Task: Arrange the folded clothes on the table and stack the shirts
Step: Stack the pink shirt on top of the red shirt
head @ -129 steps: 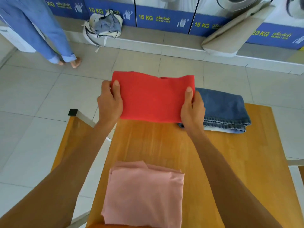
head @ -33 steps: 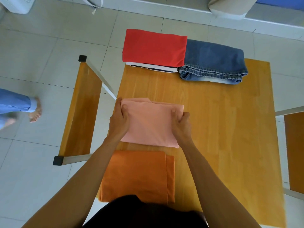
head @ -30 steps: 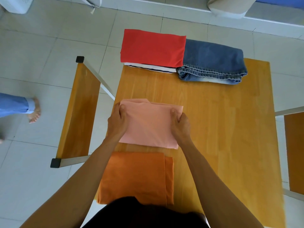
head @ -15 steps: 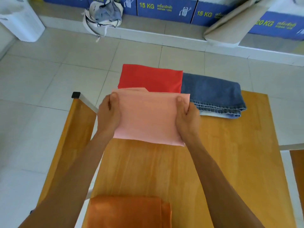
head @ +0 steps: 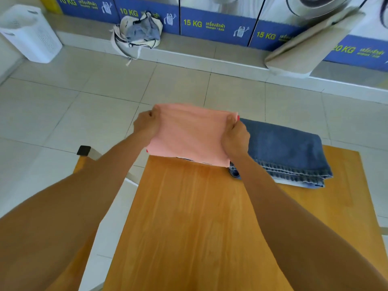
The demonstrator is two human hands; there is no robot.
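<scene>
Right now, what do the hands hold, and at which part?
Both hands, left and right, grip the folded pink shirt by its left and right edges.

Bright, even daylight filled the scene with only soft shadows, a pale sheen lay on the table (head: 201, 217), the washers (head: 220, 26) bowed with wide-angle distortion, and the near forearms looked slightly soft.

The wooden table (head: 199, 217) is showing bare grain across its near half. At its far edge, around twelve o'clock, a shirt stack topped by the pink shirt (head: 189, 135) is sitting, and the folded jeans (head: 285, 152) are lying just beside it at two o'clock, touching it.
</scene>
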